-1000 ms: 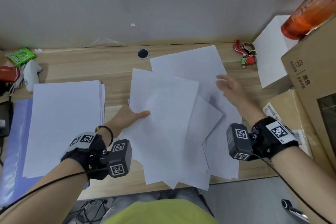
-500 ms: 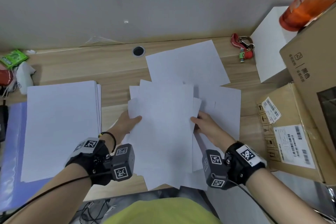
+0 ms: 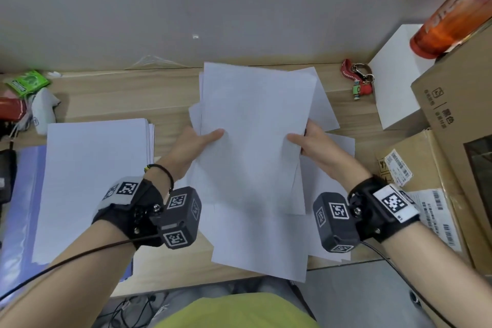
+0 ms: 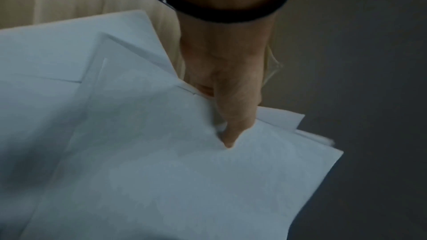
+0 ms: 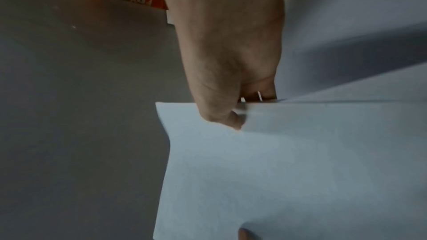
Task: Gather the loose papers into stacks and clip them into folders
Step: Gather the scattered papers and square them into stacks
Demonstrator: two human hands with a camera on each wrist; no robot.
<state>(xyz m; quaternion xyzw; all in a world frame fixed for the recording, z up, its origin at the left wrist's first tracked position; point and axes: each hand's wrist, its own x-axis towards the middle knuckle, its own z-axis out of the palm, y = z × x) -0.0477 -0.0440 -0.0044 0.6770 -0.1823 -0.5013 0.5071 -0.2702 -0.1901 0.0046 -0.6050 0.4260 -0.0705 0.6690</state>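
Both hands are clamped on the bundle of papers (image 3: pixel 253 141): the left hand (image 3: pixel 195 145) pinches its left edge, thumb on top, and the right hand (image 3: pixel 312 145) pinches its right edge. The bundle is raised over the tabletop (image 3: pixel 119 96), above loose sheets (image 3: pixel 266 242). Half a second ago it lay spread flat, hands nearer.

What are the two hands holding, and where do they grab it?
Both hold one bunch of white paper sheets by its side edges: the left hand pinches the left edge, the right hand the right edge, thumbs on top.
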